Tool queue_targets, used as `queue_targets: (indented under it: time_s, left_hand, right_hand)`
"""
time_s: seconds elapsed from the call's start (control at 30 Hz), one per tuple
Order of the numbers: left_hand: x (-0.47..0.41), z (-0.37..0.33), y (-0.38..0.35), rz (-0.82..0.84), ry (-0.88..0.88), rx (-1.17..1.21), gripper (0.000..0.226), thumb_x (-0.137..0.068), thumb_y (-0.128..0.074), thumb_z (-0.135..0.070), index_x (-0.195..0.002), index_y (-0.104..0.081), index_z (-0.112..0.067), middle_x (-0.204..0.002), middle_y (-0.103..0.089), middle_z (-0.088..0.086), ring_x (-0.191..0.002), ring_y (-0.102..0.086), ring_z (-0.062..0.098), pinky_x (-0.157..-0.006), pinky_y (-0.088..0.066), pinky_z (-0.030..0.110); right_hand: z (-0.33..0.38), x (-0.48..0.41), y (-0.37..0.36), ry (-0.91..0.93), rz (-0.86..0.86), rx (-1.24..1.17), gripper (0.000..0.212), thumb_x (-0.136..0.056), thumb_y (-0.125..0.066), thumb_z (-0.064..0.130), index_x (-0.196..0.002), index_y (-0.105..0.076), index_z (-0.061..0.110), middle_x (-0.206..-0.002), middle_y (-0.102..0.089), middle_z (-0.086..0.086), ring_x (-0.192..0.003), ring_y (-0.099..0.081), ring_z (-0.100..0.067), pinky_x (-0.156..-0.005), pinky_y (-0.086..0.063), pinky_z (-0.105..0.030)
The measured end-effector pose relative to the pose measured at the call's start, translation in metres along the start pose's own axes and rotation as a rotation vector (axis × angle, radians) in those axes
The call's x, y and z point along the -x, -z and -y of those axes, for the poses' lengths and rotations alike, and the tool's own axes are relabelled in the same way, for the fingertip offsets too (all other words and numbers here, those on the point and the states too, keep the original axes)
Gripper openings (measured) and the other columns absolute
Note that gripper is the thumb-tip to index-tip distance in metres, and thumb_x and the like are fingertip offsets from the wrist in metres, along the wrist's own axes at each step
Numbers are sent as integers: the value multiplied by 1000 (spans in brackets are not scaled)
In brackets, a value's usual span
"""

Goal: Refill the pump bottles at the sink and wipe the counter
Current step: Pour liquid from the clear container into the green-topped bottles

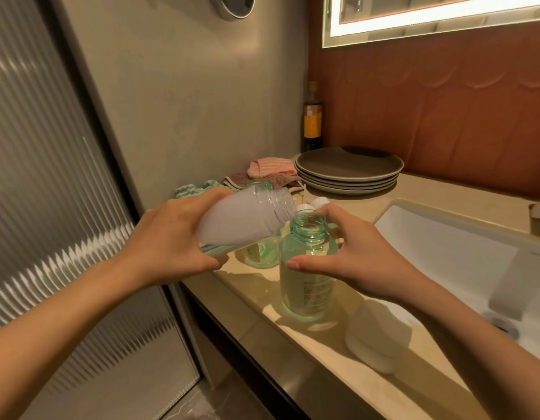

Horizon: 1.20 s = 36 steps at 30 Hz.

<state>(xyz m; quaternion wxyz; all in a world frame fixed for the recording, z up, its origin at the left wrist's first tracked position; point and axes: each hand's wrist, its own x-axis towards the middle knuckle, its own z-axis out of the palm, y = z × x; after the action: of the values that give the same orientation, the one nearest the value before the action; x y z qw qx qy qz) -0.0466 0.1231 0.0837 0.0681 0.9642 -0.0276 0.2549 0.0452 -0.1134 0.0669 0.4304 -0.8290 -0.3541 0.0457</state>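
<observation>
head view: left hand (171, 237) was wrapped round a cloudy refill bottle (241, 218), tipped w/ its mouth at the neck of a green pump bottle (308, 268). right hand (350, 262) gripped that bottle, upright on the counter (323, 344) beside the sink (444, 247).

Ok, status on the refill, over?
Left hand tips the clear refill bottle, mouth at the green bottle neck. Right hand steadies the green bottle. Pump off. Nothing blocking.

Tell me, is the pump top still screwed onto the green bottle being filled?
No: the green bottle stands with a bare open neck, and the left hand tips the clear bottle over it.
</observation>
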Motion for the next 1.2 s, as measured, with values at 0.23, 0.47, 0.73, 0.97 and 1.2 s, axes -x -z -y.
queue_targets:
  time_s: [0.23, 0.47, 0.73, 0.97, 1.2]
  left_hand:
    - [-3, -4, 11, 43, -5, -59, 72, -52, -64, -45, -118, -35, -49, -87, -55, -15, -74, -54, 17, -58, -42, 30]
    - [-6, -7, 20, 106, -6, -97, 70, -53, -62, -45, -117, -35, -48, -88, -59, -10, -73, -55, 19, -54, -37, 27]
    - [-9, -11, 27, 127, -3, -120, 68, -52, -61, -42, -114, -34, -49, -82, -58, -13, -69, -55, 18, -52, -38, 25]
    - [-10, -12, 30, 143, -13, -142, 69, -52, -61, -44, -115, -32, -49, -85, -58, -13, -72, -57, 20, -52, -38, 26]
    - [-11, -11, 31, 145, -30, -170, 70, -52, -61, -45, -116, -33, -48, -89, -62, -11, -73, -58, 20, -52, -37, 26]
  right_hand:
    - [0, 0, 0, 3, -9, -14, 71, -55, -75, 58, -115, -53, 27, -117, -60, 8, -104, -56, -11, -88, -51, -37]
    - [-1, 0, 0, 6, -12, 3, 71, -55, -75, 59, -115, -53, 27, -116, -60, 9, -104, -55, -10, -88, -51, -36]
    - [0, -1, 0, 10, -6, -1, 71, -55, -75, 58, -115, -52, 27, -117, -59, 10, -103, -55, -9, -86, -51, -32]
    - [-1, -1, 0, 10, -10, 2, 69, -59, -76, 55, -117, -52, 27, -120, -58, 9, -107, -53, -10, -87, -50, -32]
    - [-1, -1, -1, 5, -9, 2, 73, -54, -74, 60, -117, -52, 28, -120, -58, 9, -108, -53, -11, -87, -50, -33]
